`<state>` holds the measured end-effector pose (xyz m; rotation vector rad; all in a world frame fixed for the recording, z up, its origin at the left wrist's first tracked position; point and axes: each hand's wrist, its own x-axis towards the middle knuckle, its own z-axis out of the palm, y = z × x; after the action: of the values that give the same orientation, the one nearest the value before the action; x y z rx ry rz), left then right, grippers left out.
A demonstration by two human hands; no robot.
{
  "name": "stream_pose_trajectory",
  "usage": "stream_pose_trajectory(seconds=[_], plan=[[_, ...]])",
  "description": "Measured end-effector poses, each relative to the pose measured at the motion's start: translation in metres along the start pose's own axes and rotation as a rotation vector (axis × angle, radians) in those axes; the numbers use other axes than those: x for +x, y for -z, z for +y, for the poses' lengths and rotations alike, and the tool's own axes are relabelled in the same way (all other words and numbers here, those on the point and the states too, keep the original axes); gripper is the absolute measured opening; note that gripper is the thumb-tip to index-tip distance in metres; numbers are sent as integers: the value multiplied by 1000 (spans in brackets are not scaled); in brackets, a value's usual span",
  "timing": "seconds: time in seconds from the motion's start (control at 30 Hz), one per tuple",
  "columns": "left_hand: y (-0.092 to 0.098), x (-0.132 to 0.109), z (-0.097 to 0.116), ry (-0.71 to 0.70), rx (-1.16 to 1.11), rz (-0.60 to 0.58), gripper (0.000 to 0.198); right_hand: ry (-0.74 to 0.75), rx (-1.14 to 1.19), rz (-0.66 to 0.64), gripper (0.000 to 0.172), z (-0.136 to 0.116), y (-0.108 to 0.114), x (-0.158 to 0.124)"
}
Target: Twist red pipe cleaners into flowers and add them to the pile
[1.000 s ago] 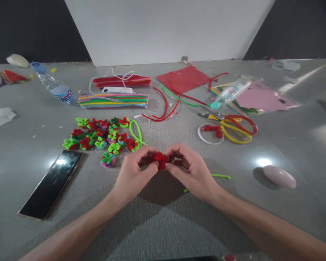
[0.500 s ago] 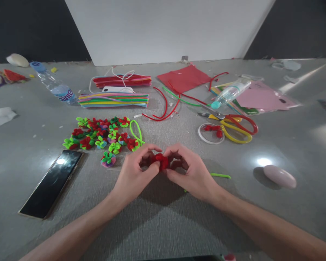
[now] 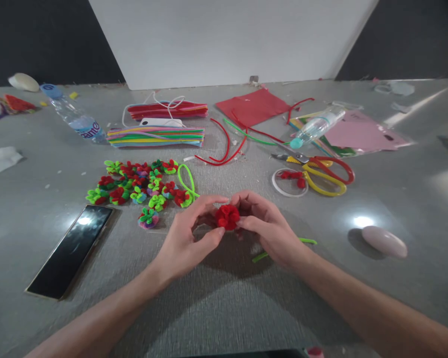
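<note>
Between my hands, just above the grey table, is a red pipe-cleaner flower [image 3: 227, 217] with bunched, fuzzy loops. My left hand [image 3: 192, 236] pinches its left side, thumb at the lower edge and index finger behind. On the other side my right hand [image 3: 271, 226] grips it with thumb and curled fingers. Under my right hand lies a green pipe cleaner [image 3: 260, 257], partly covered. To the left sits a cluster of small red and green pipe-cleaner flowers [image 3: 138, 181], and a bright green pipe-cleaner loop [image 3: 186, 179] lies beside them.
A phone [image 3: 70, 252] lies at the left. Bundled pipe cleaners [image 3: 157, 136], a water bottle [image 3: 74, 114] and a red sheet [image 3: 252, 107] are farther back. Scissors [image 3: 326, 181], a white ring [image 3: 289, 194], a second bottle [image 3: 317, 127] and a pinkish oval object [image 3: 384, 242] are at the right.
The red flower has turned to show its bunched loops and moved slightly right. My right hand has shifted right, uncovering more of the green pipe cleaner beneath.
</note>
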<state>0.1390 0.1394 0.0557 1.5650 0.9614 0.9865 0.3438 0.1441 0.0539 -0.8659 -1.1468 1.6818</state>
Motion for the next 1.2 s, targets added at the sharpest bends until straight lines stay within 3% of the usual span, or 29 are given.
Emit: stream_pose_trajectory(seconds=[0.27, 1.2], plan=[[1, -2, -1, -76, -7, 7, 31, -11, 46, -14, 14, -1, -1, 0], [-1, -2, 0, -44, -36, 29, 30, -11, 50, -43, 12, -4, -1, -2]])
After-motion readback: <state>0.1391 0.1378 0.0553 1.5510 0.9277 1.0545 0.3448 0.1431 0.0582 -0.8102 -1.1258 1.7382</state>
